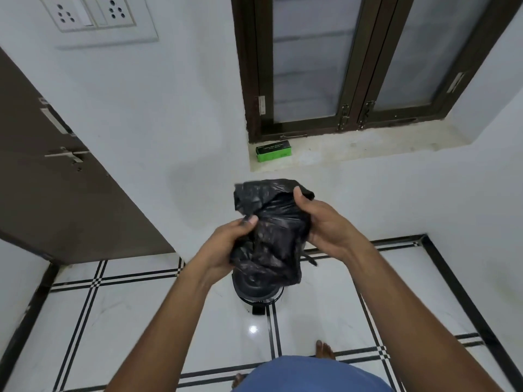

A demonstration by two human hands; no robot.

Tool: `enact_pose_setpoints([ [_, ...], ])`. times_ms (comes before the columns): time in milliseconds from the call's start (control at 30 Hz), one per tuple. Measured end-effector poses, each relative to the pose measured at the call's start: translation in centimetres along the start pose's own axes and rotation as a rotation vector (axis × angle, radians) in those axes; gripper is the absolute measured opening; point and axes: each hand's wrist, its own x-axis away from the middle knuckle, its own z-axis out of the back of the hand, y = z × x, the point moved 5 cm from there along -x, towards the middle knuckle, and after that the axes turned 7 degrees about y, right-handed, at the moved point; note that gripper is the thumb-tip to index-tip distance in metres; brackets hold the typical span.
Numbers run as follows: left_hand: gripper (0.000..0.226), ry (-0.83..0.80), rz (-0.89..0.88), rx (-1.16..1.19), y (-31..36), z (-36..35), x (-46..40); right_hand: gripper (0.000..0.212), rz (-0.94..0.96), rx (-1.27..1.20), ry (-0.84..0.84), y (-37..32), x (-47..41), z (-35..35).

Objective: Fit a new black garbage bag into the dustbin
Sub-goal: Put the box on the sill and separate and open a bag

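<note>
A crumpled black garbage bag [271, 236] hangs in the air between both hands, in front of the white wall. My left hand [226, 244] grips its left side, thumb on top. My right hand [325, 222] holds its upper right edge, thumb pressed into the folds. Directly below the bag stands the dustbin [257, 292] on the tiled floor; only its dark lower rim and a black pedal at the base show, the rest is hidden by the bag.
A green and black box [273, 150] lies on the stone window sill [353, 148] under a dark-framed window [353, 66]. A brown door [56, 179] stands at the left. My bare feet [325, 350] are on the white floor close to the bin.
</note>
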Motion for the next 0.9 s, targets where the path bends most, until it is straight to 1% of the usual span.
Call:
enact_pose_setpoints([
  [67, 0.043, -0.033, -0.037, 0.195, 0.6, 2.0, -0.2, 0.053, 0.030, -0.028, 0.117, 0.4, -0.5, 2.2],
  [100, 0.042, -0.003, -0.059, 0.274, 0.8, 3.4, -0.2, 0.050, 0.032, -0.054, 0.178, 0.6, -0.7, 3.3],
  [200, 0.029, 0.161, -0.065, 0.474, 0.3, 7.5, -0.4, 0.040, 0.000, -0.121, 0.326, 1.1, -0.1, 5.6],
  [267, 0.022, 0.215, -0.069, 0.630, 0.2, 10.1, -0.3, 0.037, 0.006, -0.145, 0.399, 1.5, 0.6, 6.5],
  [300, 0.020, 0.220, -0.075, 0.643, 0.4, 10.9, -0.1, 0.040, 0.008, -0.154, 0.417, 1.7, 0.9, 6.9],
  [333, 0.019, 0.223, -0.068, 0.585, 0.5, 11.5, 0.1, 0.042, 0.011, -0.158, 0.421, 1.9, 1.2, 6.8],
  [367, 0.019, 0.232, -0.055, 0.473, 0.4, 11.6, 0.2, 0.043, 0.015, -0.148, 0.416, 2.2, 1.3, 6.4],
  [400, 0.021, 0.260, -0.047, 0.305, 0.3, 11.1, 0.3, 0.042, 0.013, -0.126, 0.396, 2.4, 1.5, 5.6],
  [467, 0.041, 0.378, -0.114, -0.074, -0.1, 9.9, 0.9, 0.043, -0.010, -0.065, 0.348, 3.4, 1.6, 3.2],
  [500, 0.050, 0.394, -0.177, -0.213, -0.1, 8.7, 1.5, 0.047, -0.018, -0.042, 0.319, 3.9, 1.7, 1.7],
  [533, 0.057, 0.330, -0.219, -0.289, -0.3, 7.3, 2.0, 0.052, -0.020, -0.021, 0.295, 4.5, 1.9, 0.2],
  [600, 0.063, 0.126, -0.186, -0.389, -1.3, 4.2, 2.7, 0.065, -0.032, -0.007, 0.250, 5.5, 2.2, -2.5],
  [633, 0.060, 0.052, -0.162, -0.435, -2.0, 3.4, 3.0, 0.068, -0.041, 0.002, 0.226, 5.9, 2.3, -3.6],
  [700, 0.041, -0.014, -0.171, -0.491, -3.1, 3.2, 2.8, 0.066, -0.034, 0.020, 0.184, 6.5, 2.4, -4.5],
  [733, 0.029, -0.024, -0.182, -0.478, -3.3, 3.8, 2.6, 0.062, -0.014, 0.029, 0.177, 6.6, 2.5, -4.5],
  [767, 0.022, -0.014, -0.174, -0.441, -3.5, 4.9, 2.2, 0.058, 0.005, 0.025, 0.180, 6.6, 2.6, -4.4],
  [800, 0.022, 0.015, -0.146, -0.367, -3.5, 6.1, 1.8, 0.053, 0.018, 0.022, 0.194, 6.7, 2.7, -3.8],
  [833, 0.024, 0.043, -0.095, -0.242, -3.5, 7.6, 1.5, 0.049, 0.032, 0.041, 0.239, 6.6, 3.0, -3.2],
  [900, 0.030, 0.063, 0.043, 0.178, -3.2, 10.1, 1.3, 0.047, 0.080, 0.178, 0.356, 6.1, 3.7, -1.1],
])
